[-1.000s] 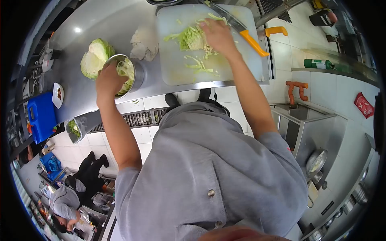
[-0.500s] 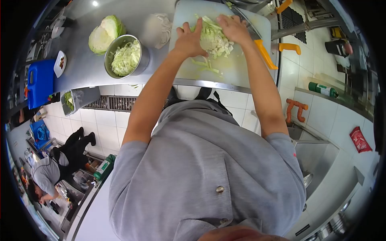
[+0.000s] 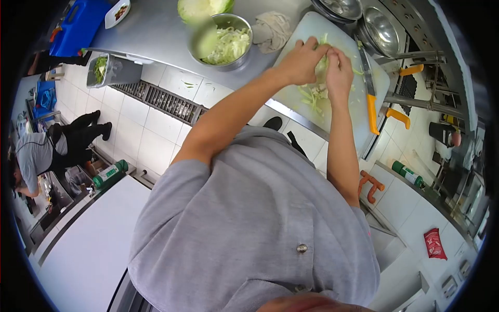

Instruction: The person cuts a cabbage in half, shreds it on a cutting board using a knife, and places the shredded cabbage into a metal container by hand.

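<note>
My left hand [image 3: 302, 62] and my right hand [image 3: 339, 76] are cupped together over the white cutting board [image 3: 377, 83], fingers curled and nearly touching at the tips. Shredded cabbage [image 3: 322, 70] is gathered between them, partly hidden by the fingers. Loose shreds [image 3: 313, 98] lie on the board just below the hands. To the right of my right hand rests a knife [image 3: 372, 112] with an orange handle, its blade pointing away from me. Left of the board stands a metal bowl [image 3: 246, 58] of cut cabbage, with a cabbage piece [image 3: 208, 6] behind it.
A crumpled cloth [image 3: 273, 32] lies between bowl and board. Metal bowls [image 3: 382, 31] stand beyond the board's right corner. A white dish [image 3: 117, 14] and a blue jug [image 3: 78, 31] are at the left. A lined bin [image 3: 123, 73] stands below the counter; another person [image 3: 39, 151] works behind.
My hands, spread flat on the cabbage before, have come together around the shreds. The view has turned, so the board appears lower and further right.
</note>
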Action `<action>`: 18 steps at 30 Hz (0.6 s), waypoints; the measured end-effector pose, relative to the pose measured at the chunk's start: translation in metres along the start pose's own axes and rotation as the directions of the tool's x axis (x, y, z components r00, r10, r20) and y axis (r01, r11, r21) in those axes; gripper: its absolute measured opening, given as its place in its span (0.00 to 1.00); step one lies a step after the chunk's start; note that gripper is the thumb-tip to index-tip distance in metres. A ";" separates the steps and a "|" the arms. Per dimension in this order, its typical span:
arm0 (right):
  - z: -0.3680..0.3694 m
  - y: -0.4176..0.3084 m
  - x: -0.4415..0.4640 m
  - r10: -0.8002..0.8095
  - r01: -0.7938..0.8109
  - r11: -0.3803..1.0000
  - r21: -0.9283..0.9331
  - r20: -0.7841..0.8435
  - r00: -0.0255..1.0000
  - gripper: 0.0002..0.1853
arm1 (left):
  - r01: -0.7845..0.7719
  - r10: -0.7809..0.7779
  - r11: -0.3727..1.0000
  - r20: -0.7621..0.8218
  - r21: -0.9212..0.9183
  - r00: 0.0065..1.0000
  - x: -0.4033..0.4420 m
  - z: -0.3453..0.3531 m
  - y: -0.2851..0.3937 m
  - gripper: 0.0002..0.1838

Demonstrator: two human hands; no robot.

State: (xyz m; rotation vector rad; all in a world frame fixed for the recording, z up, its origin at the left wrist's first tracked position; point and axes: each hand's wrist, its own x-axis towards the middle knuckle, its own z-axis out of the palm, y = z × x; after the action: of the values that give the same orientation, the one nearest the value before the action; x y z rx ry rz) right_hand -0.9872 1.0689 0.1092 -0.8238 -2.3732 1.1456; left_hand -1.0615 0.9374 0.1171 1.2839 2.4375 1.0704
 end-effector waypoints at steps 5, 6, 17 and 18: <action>0.032 -0.116 -0.011 -0.329 0.325 0.934 0.151 -0.001 0.944 0.21 | -0.011 0.039 0.993 -0.250 0.114 0.967 -0.041 -0.109 -0.005 0.45; 0.049 -0.129 -0.012 -0.384 0.376 0.911 0.170 0.019 0.923 0.21 | 0.030 -0.002 0.995 -0.279 0.094 0.960 -0.052 -0.126 -0.012 0.45; 0.112 -0.188 0.008 -0.253 0.405 0.911 -0.083 0.662 0.705 0.25 | 0.180 -0.150 0.973 -0.195 0.145 0.969 -0.110 -0.153 -0.114 0.44; 0.106 -0.193 0.012 -0.188 0.420 0.892 -0.167 0.709 0.680 0.26 | 0.177 -0.148 0.974 -0.197 0.139 0.969 -0.113 -0.159 -0.114 0.44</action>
State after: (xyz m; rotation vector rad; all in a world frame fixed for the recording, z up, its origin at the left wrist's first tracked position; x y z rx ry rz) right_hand -1.1209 0.9201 0.2009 -0.0155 -3.2051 1.0411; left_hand -1.1402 0.7266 0.1377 1.0424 2.7595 1.0145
